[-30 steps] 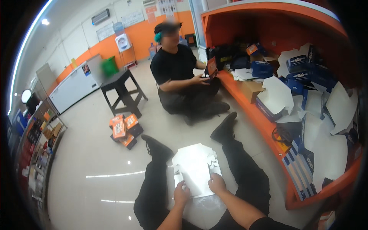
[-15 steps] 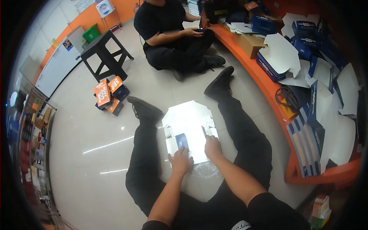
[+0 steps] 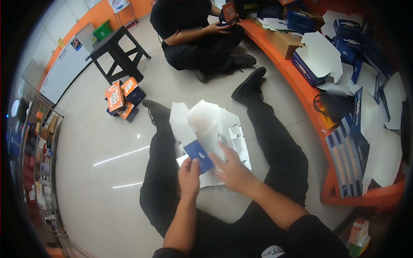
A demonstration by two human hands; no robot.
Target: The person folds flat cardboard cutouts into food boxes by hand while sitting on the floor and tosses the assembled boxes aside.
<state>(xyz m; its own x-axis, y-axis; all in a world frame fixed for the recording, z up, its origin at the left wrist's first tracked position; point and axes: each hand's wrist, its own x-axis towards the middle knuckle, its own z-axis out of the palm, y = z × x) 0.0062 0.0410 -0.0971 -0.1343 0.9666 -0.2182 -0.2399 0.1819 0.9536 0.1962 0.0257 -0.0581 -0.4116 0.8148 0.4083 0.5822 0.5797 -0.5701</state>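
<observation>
A white cardboard box blank is lifted and tilted between my outstretched legs, with a blue panel at its near left. My left hand is closed on the near edge of that blue panel, thumb on top. Just right of the panel, my right hand has its fingers stretched apart over the white face, slightly smeared by motion. Whether its fingertips touch the card is unclear. Beneath lies more white cut cardboard on the floor, partly hidden by the lifted blank.
Orange and blue folded boxes are piled by a black stool. Ahead, another person sits holding a small box. Along the right, an orange bench carries blue-and-white blanks, boxes and a coiled cable. Shelves line the left.
The blank has come up off the cardboard on the floor and tilted, with my left hand gripping its blue panel. My right hand has left the right edge and moved inward.
</observation>
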